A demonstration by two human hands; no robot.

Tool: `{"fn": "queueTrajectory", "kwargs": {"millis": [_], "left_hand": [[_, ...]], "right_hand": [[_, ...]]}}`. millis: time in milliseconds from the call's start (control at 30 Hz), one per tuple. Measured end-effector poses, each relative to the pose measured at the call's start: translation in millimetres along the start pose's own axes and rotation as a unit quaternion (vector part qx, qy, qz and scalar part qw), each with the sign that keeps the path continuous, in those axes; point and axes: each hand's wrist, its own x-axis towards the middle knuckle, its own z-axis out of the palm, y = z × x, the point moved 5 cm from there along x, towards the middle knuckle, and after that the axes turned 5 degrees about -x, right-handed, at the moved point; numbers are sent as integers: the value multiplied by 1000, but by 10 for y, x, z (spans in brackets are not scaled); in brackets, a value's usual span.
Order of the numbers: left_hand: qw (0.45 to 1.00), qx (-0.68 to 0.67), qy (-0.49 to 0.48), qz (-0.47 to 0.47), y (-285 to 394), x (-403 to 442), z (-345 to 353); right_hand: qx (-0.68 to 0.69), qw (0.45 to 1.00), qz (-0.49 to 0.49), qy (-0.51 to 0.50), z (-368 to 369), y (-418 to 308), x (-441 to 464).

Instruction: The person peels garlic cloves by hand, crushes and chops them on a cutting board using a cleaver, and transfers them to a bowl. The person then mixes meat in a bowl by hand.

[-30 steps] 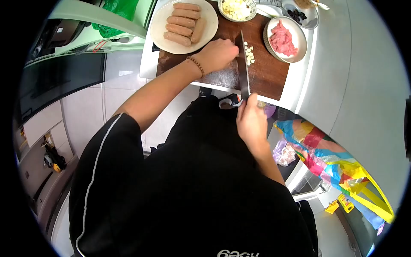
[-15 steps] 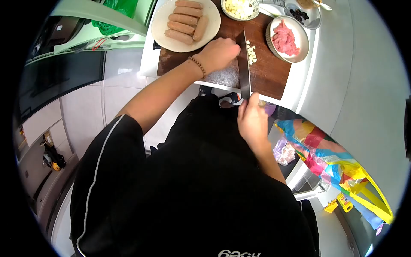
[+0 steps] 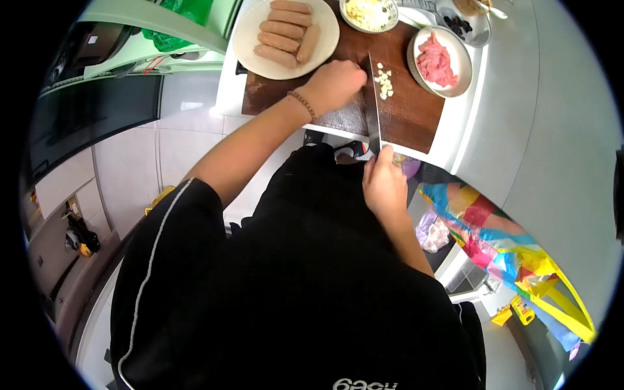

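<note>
My right hand is wrapped round the handle of a kitchen knife, its long blade pointing away from me across the dark wooden cutting board. My left hand, wearing a beaded bracelet, is closed, with its fingertips curled down on the board close to the blade's left side. Whatever those fingers press on is hidden. Small pale chopped pieces, which look like garlic, lie just right of the blade.
A plate of several sausages overlaps the board's left side. Beyond the board stand a bowl of chopped pale pieces and a metal bowl with dark pieces. A bowl of sliced raw meat sits at right. A colourful bag hangs below.
The blade shows narrower now, turned more edge-on, and the pale pieces to its right are spread a little further. My left hand stays beside it. The whole view has shifted slightly.
</note>
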Motion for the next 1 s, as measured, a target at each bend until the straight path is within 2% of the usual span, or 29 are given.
{"fn": "queueTrajectory", "kwargs": {"millis": [67, 133, 267, 400, 567, 633, 767, 1000], "left_hand": [[1000, 19, 14, 15, -43, -34, 91], [1000, 16, 8, 6, -18, -64, 89], [1000, 12, 24, 16, -41, -21, 98], [999, -6, 33, 8, -34, -63, 113], [999, 2, 42, 18, -44, -54, 106], [999, -8, 42, 9, -31, -87, 90], [999, -15, 51, 7, 11, -95, 35], [996, -9, 88, 29, -4, -165, 66]], "right_hand": [[0, 1000, -10, 2, 10, 10, 16], [29, 999, 1, -14, -327, -192, 6], [30, 999, -23, 14, 74, 48, 11], [23, 1000, 4, -16, -339, -142, 38], [28, 999, -15, 1, 9, 26, 36], [19, 1000, 3, -8, -178, -63, 11], [27, 998, -43, 47, -103, -61, 15], [1, 1000, 1, -7, 10, 13, -23]]}}
